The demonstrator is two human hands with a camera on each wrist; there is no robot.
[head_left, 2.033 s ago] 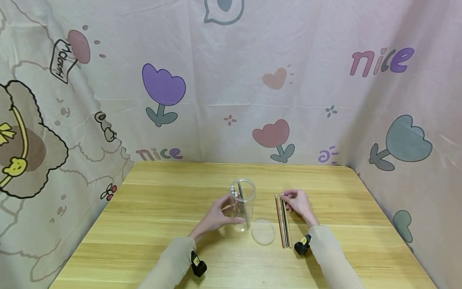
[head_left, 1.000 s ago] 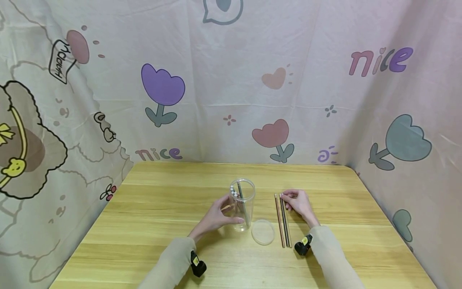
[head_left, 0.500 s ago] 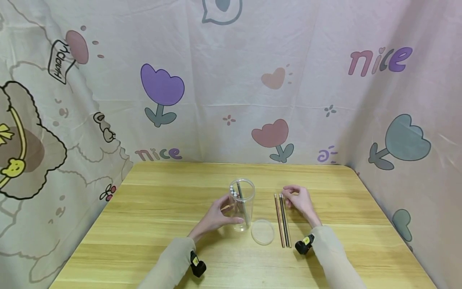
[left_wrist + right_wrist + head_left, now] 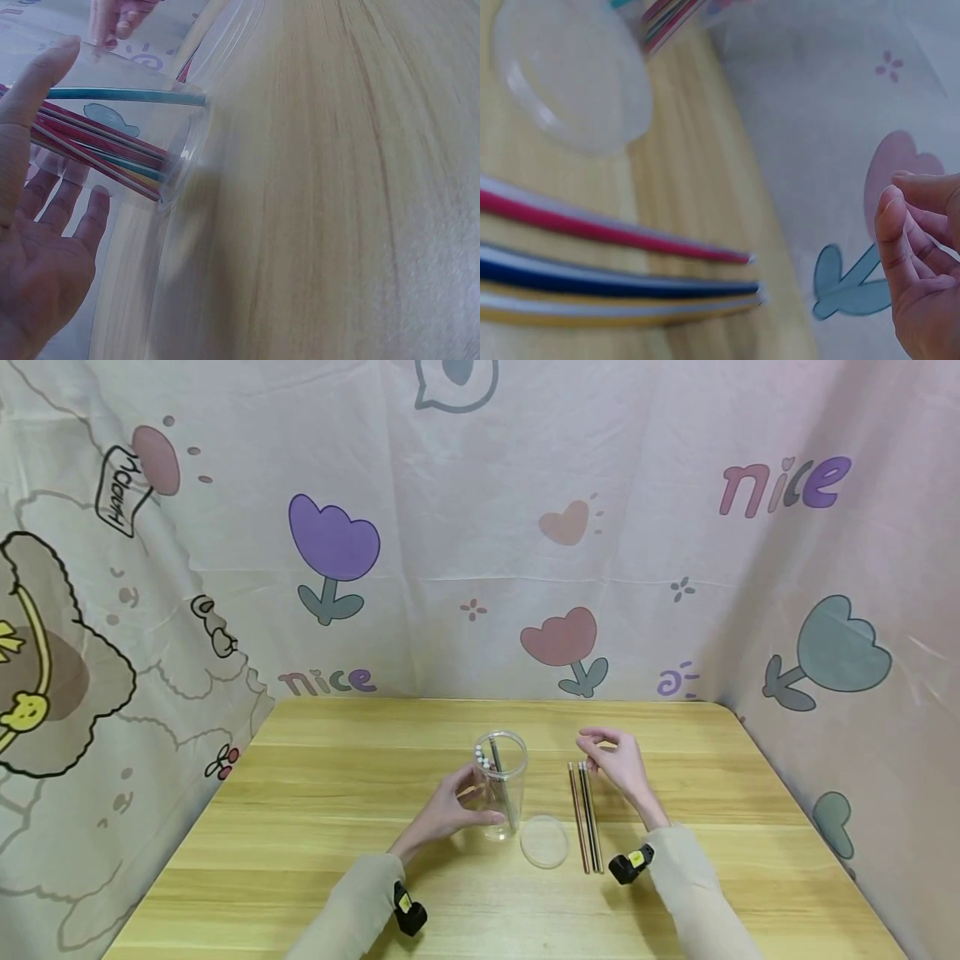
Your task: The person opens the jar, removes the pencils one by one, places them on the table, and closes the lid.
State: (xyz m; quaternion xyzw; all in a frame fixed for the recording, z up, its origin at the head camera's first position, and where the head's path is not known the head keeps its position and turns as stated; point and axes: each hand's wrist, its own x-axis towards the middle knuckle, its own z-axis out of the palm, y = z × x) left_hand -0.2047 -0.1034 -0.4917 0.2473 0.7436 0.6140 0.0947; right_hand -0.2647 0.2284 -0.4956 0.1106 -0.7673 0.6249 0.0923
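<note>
Cream sleeves (image 4: 348, 897), two of them, this side of the clear jar (image 4: 516, 789); one round lid (image 4: 544, 842) just to the jar's right, then three loose pencils (image 4: 588, 817), red, blue, yellow, past it! The left hand (image 4: 447, 810) curls round the jar, several more pencils (image 4: 112, 136) inside, too overlapped to count. Right of the jar, the right hand (image 4: 621, 766), loosely bent, holding nothing, hovers just off the loose pencils' far ends.
</note>
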